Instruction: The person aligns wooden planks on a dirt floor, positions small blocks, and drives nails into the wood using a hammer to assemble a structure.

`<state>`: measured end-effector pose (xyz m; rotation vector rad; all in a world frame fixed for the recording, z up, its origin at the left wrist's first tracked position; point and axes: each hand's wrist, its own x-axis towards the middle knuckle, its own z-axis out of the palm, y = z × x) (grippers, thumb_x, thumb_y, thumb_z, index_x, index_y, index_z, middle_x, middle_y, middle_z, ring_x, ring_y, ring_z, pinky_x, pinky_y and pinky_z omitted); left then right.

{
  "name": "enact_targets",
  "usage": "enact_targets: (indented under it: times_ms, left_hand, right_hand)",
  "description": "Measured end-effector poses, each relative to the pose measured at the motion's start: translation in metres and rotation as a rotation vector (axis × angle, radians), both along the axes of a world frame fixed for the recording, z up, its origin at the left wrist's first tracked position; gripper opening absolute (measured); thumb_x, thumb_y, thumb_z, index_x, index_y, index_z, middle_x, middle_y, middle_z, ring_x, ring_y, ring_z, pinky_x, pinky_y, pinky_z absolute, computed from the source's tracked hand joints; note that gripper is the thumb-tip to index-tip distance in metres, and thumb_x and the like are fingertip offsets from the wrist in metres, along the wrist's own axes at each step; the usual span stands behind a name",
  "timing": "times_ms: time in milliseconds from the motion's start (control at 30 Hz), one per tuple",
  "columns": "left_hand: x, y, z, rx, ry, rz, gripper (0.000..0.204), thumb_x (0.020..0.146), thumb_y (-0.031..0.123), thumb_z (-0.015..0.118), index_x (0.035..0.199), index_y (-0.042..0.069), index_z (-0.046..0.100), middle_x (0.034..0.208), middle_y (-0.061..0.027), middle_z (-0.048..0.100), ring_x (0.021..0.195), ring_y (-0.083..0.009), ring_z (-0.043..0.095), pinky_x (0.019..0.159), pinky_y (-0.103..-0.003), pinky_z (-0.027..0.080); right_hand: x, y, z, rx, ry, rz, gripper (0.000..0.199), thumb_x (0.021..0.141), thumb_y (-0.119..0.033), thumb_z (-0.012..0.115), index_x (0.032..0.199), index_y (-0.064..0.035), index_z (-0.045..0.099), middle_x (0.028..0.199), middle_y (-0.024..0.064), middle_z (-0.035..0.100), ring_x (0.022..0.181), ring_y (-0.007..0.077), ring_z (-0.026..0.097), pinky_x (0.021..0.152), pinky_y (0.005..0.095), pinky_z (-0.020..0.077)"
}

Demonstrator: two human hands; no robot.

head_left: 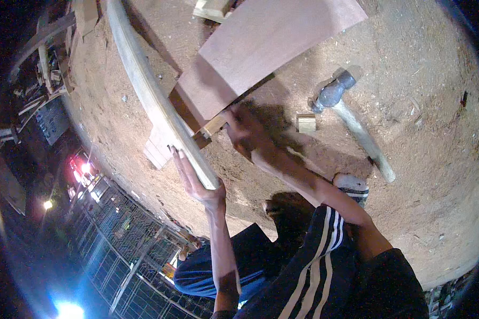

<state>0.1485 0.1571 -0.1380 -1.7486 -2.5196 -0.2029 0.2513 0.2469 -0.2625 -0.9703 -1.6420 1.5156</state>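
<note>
A long, pale wooden beam (151,101) runs from the far left toward me. My left hand (201,187) is wrapped round its near end, with the fingers lying along its side. A short wooden piece (216,124) sticks out beside the beam, between it and a flat reddish-brown board (271,50). My right hand (240,133) is closed at the near end of this piece, its fingertips partly in shadow. Another light wooden piece (158,149) shows on the beam's left side. To the right, a hammer (361,133) with a wooden handle lies on the ground.
Near the hammer head sits a small wooden block (306,123). More timber (213,9) lies beyond the board. The sandy ground (426,212) is strewn with wood chips. Wire mesh (122,228) and bright lamps stand at the lower left. My bent leg in striped trousers (314,260) is close below.
</note>
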Motion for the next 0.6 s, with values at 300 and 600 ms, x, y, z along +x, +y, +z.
enact_targets:
  times_ms: [300, 600]
  left_hand:
    - [-0.018, -0.024, -0.013, 0.284, -0.482, 0.202, 0.064, 0.094, 0.031, 0.065, 0.145, 0.000, 0.044, 0.146, -0.0254, 0.048, 0.137, -0.0418, 0.046, 0.113, -0.053, 0.039]
    - [-0.001, -0.010, 0.007, 0.155, -0.085, 0.016, 0.060, 0.080, 0.011, 0.077, 0.135, 0.000, 0.055, 0.147, -0.0280, 0.047, 0.137, -0.0472, 0.045, 0.113, -0.054, 0.039]
  right_hand:
    - [0.025, 0.030, 0.128, 0.094, 0.355, 0.061, 0.020, 0.084, -0.016, 0.071, 0.096, -0.0041, 0.060, 0.085, 0.0128, 0.059, 0.087, 0.0301, 0.060, 0.077, 0.0431, 0.0492]
    - [0.198, 0.030, 0.077, 0.057, -0.800, -0.147, 0.064, 0.083, -0.027, 0.077, 0.138, -0.0079, 0.050, 0.130, 0.0237, 0.049, 0.119, 0.0434, 0.050, 0.104, 0.0553, 0.0397]
